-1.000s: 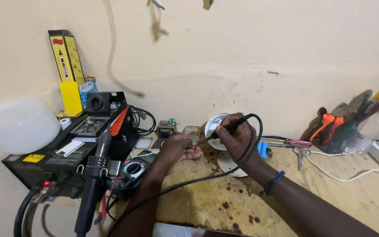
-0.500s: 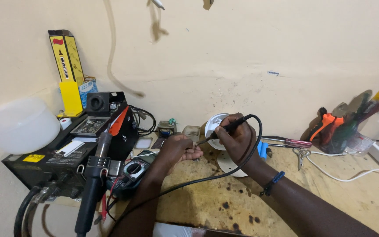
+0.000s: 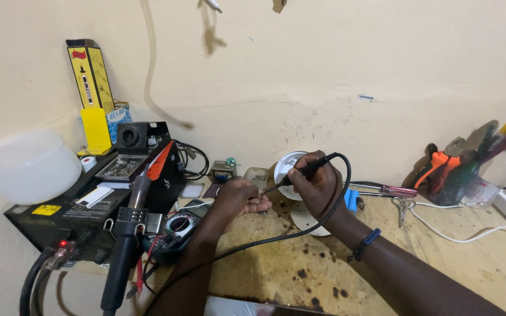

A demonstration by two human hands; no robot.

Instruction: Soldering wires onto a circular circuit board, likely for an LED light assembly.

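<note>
My right hand (image 3: pixel 317 184) grips a black soldering iron (image 3: pixel 303 171) like a pen, its thin tip slanting down to the left and its black cable looping over the wrist. The tip meets a small part pinched in my left hand (image 3: pixel 238 198), which rests on the stained wooden bench (image 3: pixel 300 269). The part itself is mostly hidden by the fingers. A white round housing (image 3: pixel 287 164) stands just behind both hands, and a white disc (image 3: pixel 306 219) lies under my right wrist.
A black soldering station (image 3: pixel 89 205) with a hot-air handle (image 3: pixel 125 246) stands at left, a multimeter (image 3: pixel 177 229) beside it. A white plastic tub (image 3: pixel 24 167) sits far left. Screwdrivers and pliers (image 3: pixel 452 169) cluster at right, with scissors (image 3: pixel 404 206) and a white cable (image 3: pixel 458 234).
</note>
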